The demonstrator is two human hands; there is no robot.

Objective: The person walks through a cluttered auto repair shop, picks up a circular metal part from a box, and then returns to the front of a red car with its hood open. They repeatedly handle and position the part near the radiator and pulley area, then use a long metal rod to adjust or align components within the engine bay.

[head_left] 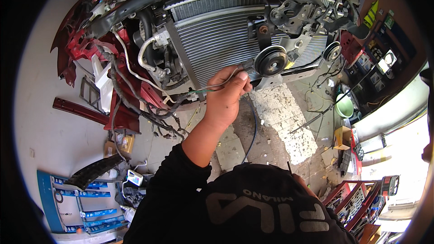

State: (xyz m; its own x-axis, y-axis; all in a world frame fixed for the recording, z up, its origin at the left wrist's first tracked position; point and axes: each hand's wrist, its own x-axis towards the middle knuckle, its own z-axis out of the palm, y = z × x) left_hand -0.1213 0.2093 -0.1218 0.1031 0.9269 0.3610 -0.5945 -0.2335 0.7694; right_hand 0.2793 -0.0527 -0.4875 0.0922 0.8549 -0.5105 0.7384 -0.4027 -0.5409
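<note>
My left hand (228, 92) is raised in front of the car's radiator (212, 36). Its thumb and fingers pinch a thin wire with a dark connector (244, 66) at its end. That connector is right beside a round black horn (271, 61); whether it is plugged in, I cannot tell. Green and dark strands of the wire (201, 91) run left from the hand toward the thicker harness. Of my right hand, only a sliver of skin (305, 185) shows past my black shirt, its fingers hidden. A thin dark rod (289, 167) sticks up near it.
A second horn (332, 51) hangs farther right. At the left, a loose wiring harness (131, 99) droops by red body parts (122, 119). A green basin (344, 105), a cardboard box (342, 137) and a red tool cart (350, 199) stand at the right. A blue rack (45, 194) is lower left.
</note>
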